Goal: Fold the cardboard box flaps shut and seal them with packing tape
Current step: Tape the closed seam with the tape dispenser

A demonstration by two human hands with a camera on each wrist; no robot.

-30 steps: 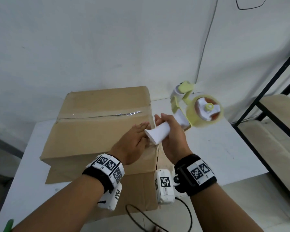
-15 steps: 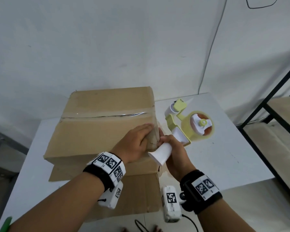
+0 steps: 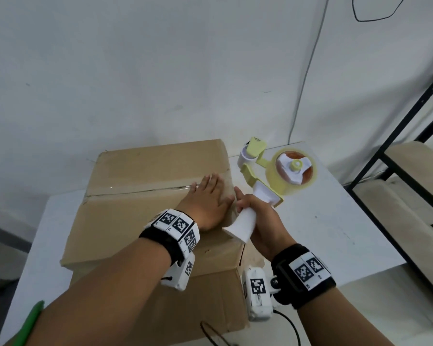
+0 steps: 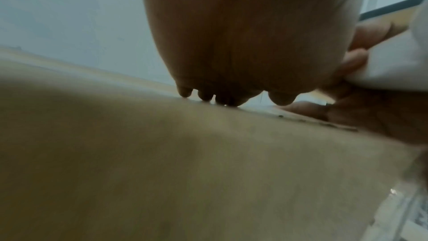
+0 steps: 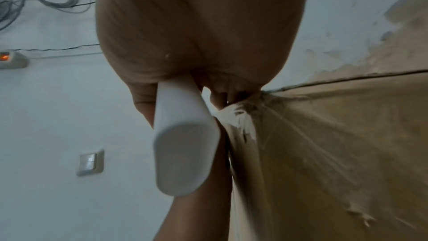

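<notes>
We see a matt brown cardboard box (image 3: 145, 213) with torn, rough paper at its corner, a glossy clear tape strip (image 3: 160, 190) along its seam, a smooth white-and-yellow plastic tape dispenser (image 3: 273, 181) and a smooth white table (image 3: 335, 236).

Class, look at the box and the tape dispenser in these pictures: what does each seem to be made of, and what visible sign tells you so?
Box: brown corrugated cardboard by the look, matte, with a torn, scuffed facing near the corner in the right wrist view.
Tape dispenser: likely moulded plastic, with a smooth white handle and pale yellow frame of even colour.
Its tape roll: translucent yellowish film, probably plastic packing tape, glossy.
</notes>
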